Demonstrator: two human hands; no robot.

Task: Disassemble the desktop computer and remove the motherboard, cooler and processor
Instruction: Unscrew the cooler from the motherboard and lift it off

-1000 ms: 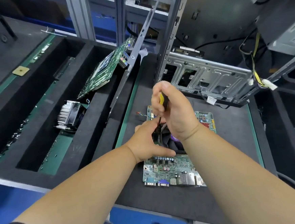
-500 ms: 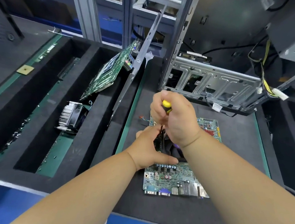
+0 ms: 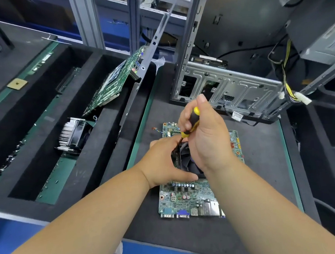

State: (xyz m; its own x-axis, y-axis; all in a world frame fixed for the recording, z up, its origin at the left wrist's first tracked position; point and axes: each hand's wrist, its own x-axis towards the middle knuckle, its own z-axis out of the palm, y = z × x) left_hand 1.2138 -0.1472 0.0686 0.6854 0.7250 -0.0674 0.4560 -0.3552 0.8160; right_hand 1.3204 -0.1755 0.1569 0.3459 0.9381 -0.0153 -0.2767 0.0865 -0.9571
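Right hand point(image 3: 205, 138) gripping screwdriver point(image 3: 190, 123), left hand point(image 3: 165, 161) steadying cooler point(image 3: 185, 157) on stiff, fragile motherboard point(image 3: 188, 197), best lifted by edges.

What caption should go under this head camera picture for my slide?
Right hand turns a screwdriver at the cooler on the motherboard while the left hand steadies it.
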